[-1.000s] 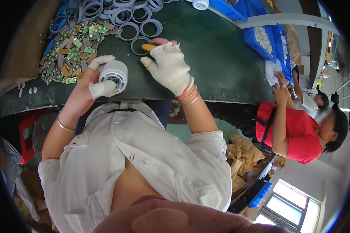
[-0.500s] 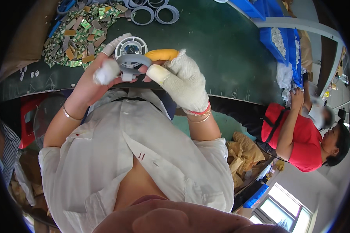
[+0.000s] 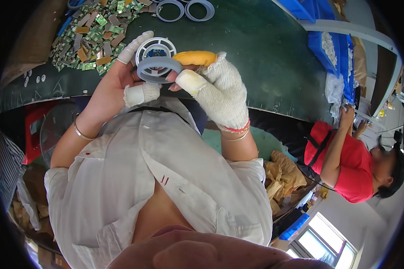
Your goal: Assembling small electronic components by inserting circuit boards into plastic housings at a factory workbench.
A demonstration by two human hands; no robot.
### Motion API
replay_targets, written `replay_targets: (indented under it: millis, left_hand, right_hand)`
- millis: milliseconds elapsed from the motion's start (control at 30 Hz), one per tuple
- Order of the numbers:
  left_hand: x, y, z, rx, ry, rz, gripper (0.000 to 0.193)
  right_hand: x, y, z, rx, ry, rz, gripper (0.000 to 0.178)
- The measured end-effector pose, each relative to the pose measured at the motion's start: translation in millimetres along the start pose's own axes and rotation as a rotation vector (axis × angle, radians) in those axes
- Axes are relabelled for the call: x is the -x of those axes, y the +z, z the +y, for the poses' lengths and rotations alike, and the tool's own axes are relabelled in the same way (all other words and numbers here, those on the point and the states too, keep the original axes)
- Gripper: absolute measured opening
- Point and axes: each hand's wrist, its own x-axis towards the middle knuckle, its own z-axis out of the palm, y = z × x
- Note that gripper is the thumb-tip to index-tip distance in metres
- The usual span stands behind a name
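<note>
My left hand (image 3: 121,87) cups the white round housing (image 3: 156,50) above the bench's (image 3: 265,58) near edge; right hand (image 3: 220,89) pinches the grey ring (image 3: 159,69) over it. Fitting step, I judge: needs squaring, then pressing.

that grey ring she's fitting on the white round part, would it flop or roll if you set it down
The grey ring keeps a clean round outline while pinched between the left hand and the gloved right hand, so it is probably stiff. It looks thin, likely light. On edge it might roll; the spare grey rings on the green table lie flat.
</note>
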Motion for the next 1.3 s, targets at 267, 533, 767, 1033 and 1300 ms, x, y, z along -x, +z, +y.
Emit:
replay_targets:
  millis: [267,533,767,1033,1300]
  left_hand:
    - [0.8,-2.2,-5.6,-0.046,0.047,0.013,0.088]
    - [0.2,8.0,-18.1,-0.279,0.072,-0.122,0.068]
    - [6.0,12.2,-8.7,-0.408,0.069,-0.125,0.067]
    - [-12.3,-51.2,42.7,-1.881,0.422,0.26,0.022]
    - [-20.1,-42.6,34.2,-1.843,0.316,0.174,0.021]
  right_hand:
    - [-1.2,5.8,10.6,0.12,-0.16,0.163,0.021]
    - [-21.4,18.0,29.1,0.519,-0.562,0.167,0.043]
    - [-19.4,21.7,14.8,0.472,-0.374,0.217,0.03]
    - [-41.4,-46.2,37.5,0.876,-0.039,0.495,0.043]
    - [-1.6,-26.7,38.7,1.035,-0.594,0.441,0.026]
